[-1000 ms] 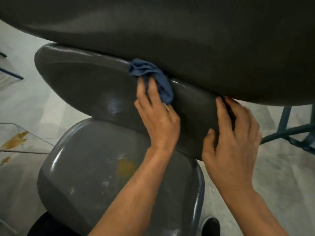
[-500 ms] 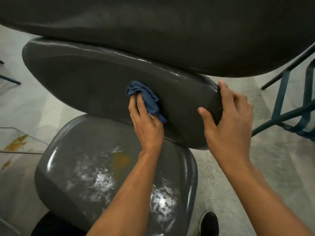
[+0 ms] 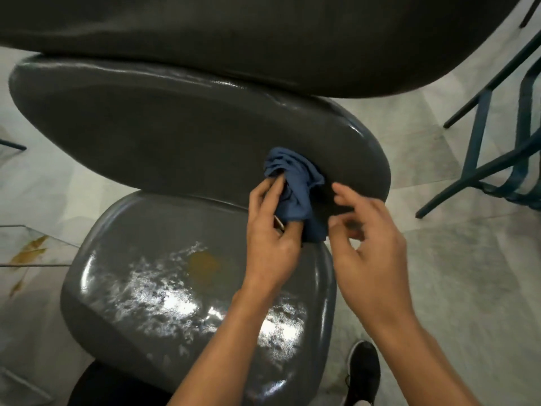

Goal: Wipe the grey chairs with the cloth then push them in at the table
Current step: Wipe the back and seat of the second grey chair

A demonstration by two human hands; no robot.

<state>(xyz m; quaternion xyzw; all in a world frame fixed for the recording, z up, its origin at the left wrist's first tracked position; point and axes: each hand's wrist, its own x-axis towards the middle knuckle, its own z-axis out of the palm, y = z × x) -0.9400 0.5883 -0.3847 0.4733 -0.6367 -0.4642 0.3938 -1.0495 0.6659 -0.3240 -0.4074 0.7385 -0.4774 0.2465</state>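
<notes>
Cloth (image 3: 295, 186), bunched against the chair back (image 3: 175, 133) near its right end, sits pinched in our left hand (image 3: 270, 241); our right hand (image 3: 370, 244) hovers loosely curled, empty. We should regather it, then wipe the wet seat (image 3: 152, 288) and its yellow stain (image 3: 203, 266).

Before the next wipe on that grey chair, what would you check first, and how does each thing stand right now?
1. Cloth in hand: ok. The left hand holds the bunched blue cloth.
2. Cloth against the chair: ok. It sits at the right end of the backrest.
3. Chair steadied: not ok. The right hand is off the backrest, fingers loose and blurred.
4. Seat clean: not ok. The seat shows wet streaks and a yellowish mark.
5. Room to push in: cannot tell. The table overhangs the backrest, but the chair's legs are hidden.
6. Feet clear: ok. The black shoe stands beside the seat.
</notes>
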